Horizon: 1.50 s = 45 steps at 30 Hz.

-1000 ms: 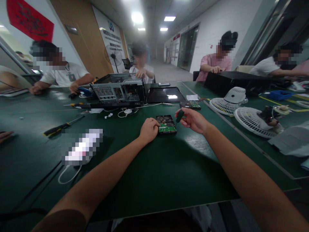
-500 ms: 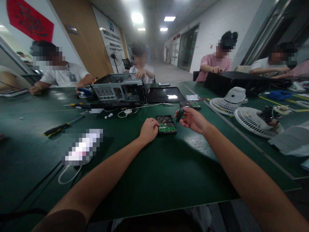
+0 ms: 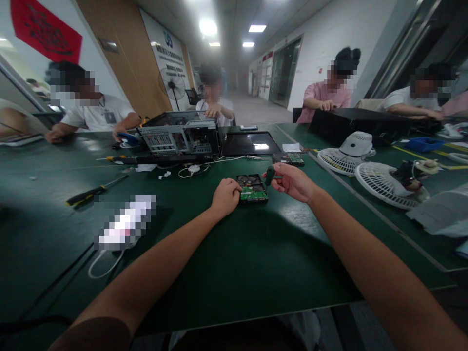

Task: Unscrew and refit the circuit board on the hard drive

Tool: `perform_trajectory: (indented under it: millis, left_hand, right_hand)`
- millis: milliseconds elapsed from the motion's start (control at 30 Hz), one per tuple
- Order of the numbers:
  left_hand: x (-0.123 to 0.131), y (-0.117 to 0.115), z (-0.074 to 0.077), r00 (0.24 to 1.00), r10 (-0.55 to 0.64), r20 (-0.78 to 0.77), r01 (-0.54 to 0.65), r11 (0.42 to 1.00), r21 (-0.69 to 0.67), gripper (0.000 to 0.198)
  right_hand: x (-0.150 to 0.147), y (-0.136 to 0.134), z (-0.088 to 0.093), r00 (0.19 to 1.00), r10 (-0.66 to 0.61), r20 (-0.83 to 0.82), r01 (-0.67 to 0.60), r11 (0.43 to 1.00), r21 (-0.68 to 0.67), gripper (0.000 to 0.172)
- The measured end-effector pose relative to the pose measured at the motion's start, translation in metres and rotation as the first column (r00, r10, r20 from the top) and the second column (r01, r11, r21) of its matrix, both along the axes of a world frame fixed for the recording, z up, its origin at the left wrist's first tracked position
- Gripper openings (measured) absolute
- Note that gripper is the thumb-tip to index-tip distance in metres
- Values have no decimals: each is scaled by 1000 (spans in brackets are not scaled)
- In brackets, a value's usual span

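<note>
A hard drive (image 3: 252,187) lies on the green table mat (image 3: 234,263) with its green circuit board facing up. My left hand (image 3: 225,196) rests curled against the drive's left edge and holds it. Just right of the drive, my right hand (image 3: 291,181) is closed on a small dark-handled screwdriver (image 3: 269,175), whose tip points down at the drive's right side.
A second hard drive (image 3: 288,158) lies farther back. An open computer case (image 3: 179,136), a dark panel (image 3: 250,143) and white cables stand behind. Screwdrivers (image 3: 95,189) lie at left, fan parts (image 3: 383,176) at right. Several people sit around the tables.
My right hand has shifted slightly left and up with the screwdriver, closer to the drive. My left hand has stayed on the drive.
</note>
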State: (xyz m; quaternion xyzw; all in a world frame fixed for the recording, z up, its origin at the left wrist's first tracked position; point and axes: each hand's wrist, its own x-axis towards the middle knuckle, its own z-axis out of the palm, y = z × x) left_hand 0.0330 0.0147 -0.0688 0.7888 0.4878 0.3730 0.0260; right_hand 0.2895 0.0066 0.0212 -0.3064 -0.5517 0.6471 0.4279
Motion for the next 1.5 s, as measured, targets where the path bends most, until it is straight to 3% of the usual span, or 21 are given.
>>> perform_trajectory:
  millis: [267,667,1200,1500]
  left_hand:
    - [1,0,0,1000,3,1,-3,1000,-1,23]
    - [0,-2,4,1000,0,-11,0,1000,-4,22]
    - [0,2,-2,1000,-4,6,4,1000,3,22]
    - [0,1,-1,1000,-8,10,8,1000,6,22]
  right_hand:
    - [-2,1,1,1000,3,7,-2,998,-71,29]
    - [0,2,-2,1000,2,15,-2,1000,-3,23]
    - [-1,7,-6,976,-203,79,191,972,137,27]
    - [3,13,-8,945,-284,161,240,939,247,25]
